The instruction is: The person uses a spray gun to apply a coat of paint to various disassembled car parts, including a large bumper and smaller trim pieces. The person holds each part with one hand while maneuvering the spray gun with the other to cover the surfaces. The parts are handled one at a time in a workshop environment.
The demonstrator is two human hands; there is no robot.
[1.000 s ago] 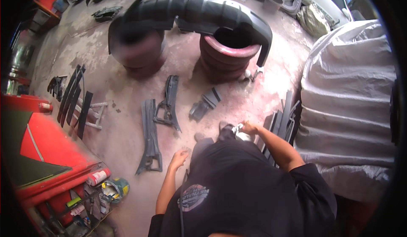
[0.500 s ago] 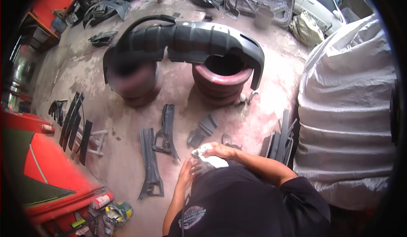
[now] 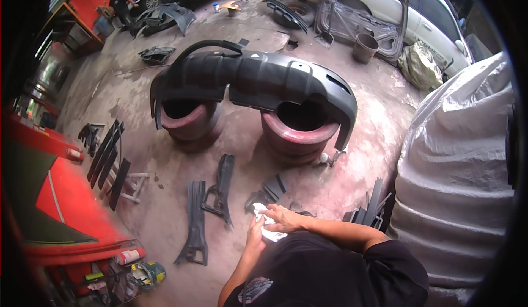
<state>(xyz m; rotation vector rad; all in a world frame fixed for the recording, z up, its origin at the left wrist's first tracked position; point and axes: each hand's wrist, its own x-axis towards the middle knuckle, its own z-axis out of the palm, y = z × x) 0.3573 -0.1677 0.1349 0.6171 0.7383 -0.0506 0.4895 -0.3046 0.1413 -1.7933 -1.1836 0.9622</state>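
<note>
In front of my body, my left hand [image 3: 255, 236] and my right hand [image 3: 282, 219] meet at a crumpled white cloth [image 3: 274, 235]. My left hand is closed against its left side. From above, the right fingers grip and press it; some fingertips are hidden in its folds. Beyond my hands a dark grey car bumper [image 3: 250, 76] rests across two reddish tyre stacks [image 3: 190, 123]. On the floor ahead and to the left lie two long black plastic trim panels [image 3: 196, 213], and a smaller dark part [image 3: 275, 186] lies just past the cloth.
At left stands a red car body [image 3: 82, 219] with cans and a bag [image 3: 147, 273] beside it. Dark strips [image 3: 104, 153] lean on a white stand. A silver-covered bulk [image 3: 451, 180] fills the right. Farther off are a bare door frame [image 3: 404, 21], a bucket [image 3: 365, 47] and a person [image 3: 118, 4].
My left hand has come up to the cloth, and its fingers, apart before, now close on it. The right hand has shifted over the cloth. The whole view has tilted upward.
</note>
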